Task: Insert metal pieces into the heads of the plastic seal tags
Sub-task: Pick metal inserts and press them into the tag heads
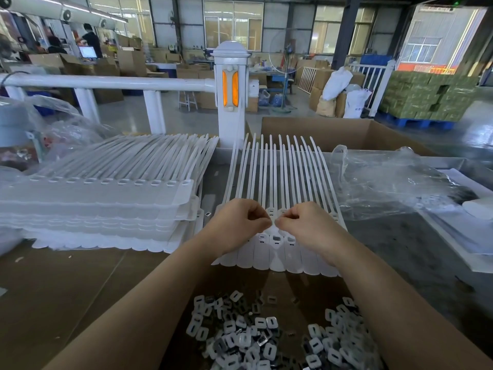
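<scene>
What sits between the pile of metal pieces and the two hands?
Head view: the flat tag ends of the seal tag row, then bare cardboard.

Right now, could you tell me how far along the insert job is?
Both hands, left hand and right hand, work fingertip to fingertip over the flat row of seal tags. A tall stack of tags waits beside it, its state unreadable. Many metal pieces remain.

I see a wide factory hall: tall windows (233, 21) along the far wall, glossy grey floor (202, 113), a white railing (106, 82) at left, stacked cardboard boxes (128, 61) beyond, green-wrapped pallets (426, 94) far right.
</scene>
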